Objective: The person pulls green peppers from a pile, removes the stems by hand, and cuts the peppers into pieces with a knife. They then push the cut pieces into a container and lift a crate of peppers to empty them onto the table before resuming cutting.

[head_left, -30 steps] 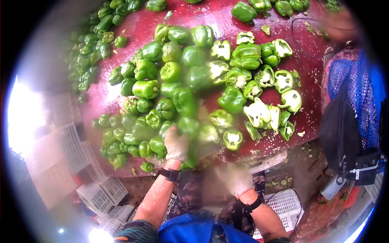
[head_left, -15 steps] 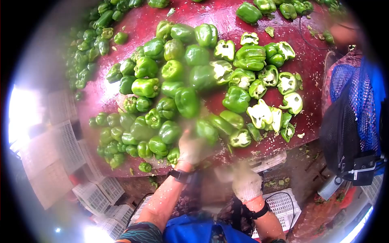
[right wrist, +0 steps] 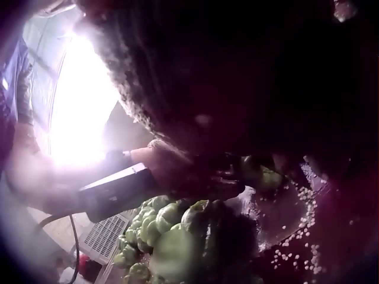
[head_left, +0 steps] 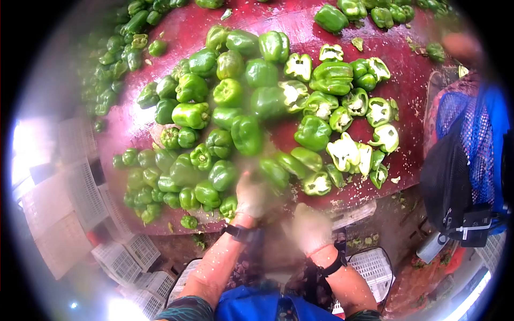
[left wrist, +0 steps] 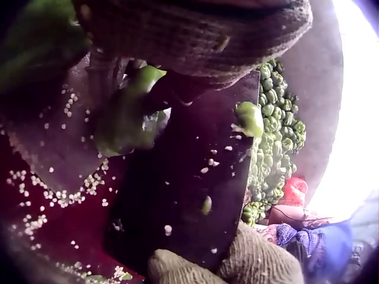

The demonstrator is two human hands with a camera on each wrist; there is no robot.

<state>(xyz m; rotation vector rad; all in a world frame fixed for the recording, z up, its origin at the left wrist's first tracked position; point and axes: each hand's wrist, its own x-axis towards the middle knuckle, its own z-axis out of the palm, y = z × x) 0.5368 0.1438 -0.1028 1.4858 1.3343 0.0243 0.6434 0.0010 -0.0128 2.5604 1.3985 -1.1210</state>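
My gloved left hand is at the table's near edge beside the green peppers. In the left wrist view its fingers hold a green bell pepper piece, partly hidden by the glove. My gloved right hand is lower and to the right, in front of the table edge. In the left wrist view its fingers pinch a broad dark knife blade specked with seeds; the handle is hidden. Pepper halves lie just right of my left hand. The right wrist view is mostly dark glove.
Whole green peppers are heaped left on the red table; cut ones lie right. Another pile stands far left. White crates sit on the floor. Someone with a blue mesh garment stands at right.
My left hand has shifted right and a little up. Pepper pieces now lie near the edge beside it. My right hand has risen slightly toward the table. The view has shifted a little.
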